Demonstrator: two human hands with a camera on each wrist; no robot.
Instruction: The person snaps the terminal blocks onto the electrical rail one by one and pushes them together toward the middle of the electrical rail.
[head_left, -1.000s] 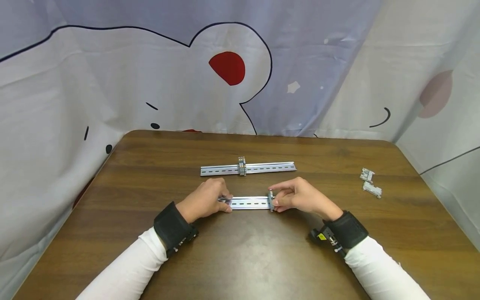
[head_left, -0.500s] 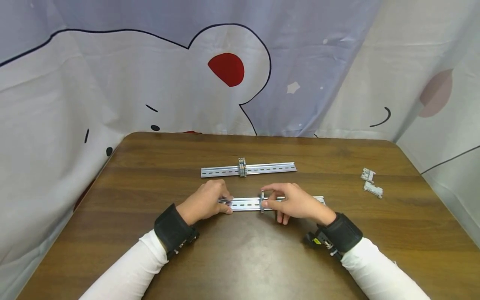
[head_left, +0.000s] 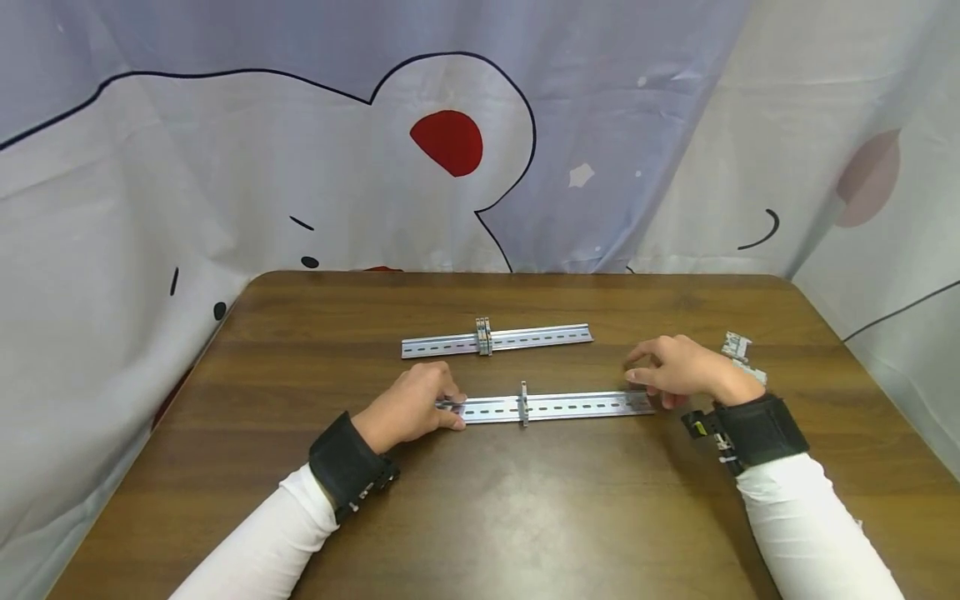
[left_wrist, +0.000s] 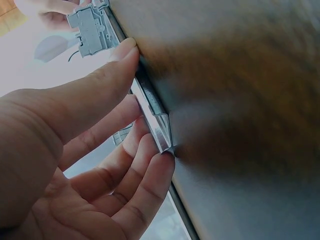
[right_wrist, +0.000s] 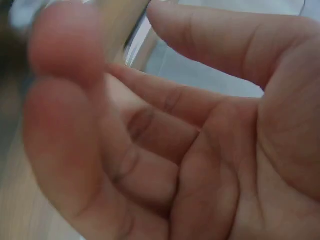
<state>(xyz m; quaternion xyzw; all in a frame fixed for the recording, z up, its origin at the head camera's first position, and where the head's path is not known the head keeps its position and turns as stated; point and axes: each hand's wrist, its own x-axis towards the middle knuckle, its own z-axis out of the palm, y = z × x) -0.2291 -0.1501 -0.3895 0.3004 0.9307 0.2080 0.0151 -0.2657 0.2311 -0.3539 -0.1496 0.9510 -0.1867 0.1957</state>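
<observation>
By the fingers of the left hand [head_left: 408, 408], the near rail [head_left: 581, 407] is gripped at its left end. Beyond and right of these fingers, a far rail [head_left: 442, 345] bearing clustered blocks [head_left: 483, 336] is laid on the surface [head_left: 480, 517]. Nearer them, a single block [head_left: 524, 404] is set upright across the near rail. The right hand's [head_left: 686, 367] fingers are held loosely bent, unloaded, by its right end; past them, grey pieces [head_left: 736, 345] are partly hidden.

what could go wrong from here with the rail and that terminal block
The left hand grips the near slotted DIN rail only at its left end, so the free end might swing if bumped. The lone terminal block on it could slide if unlatched; latching is too small to see. The right hand, near the loose terminal blocks, might knock them.
</observation>
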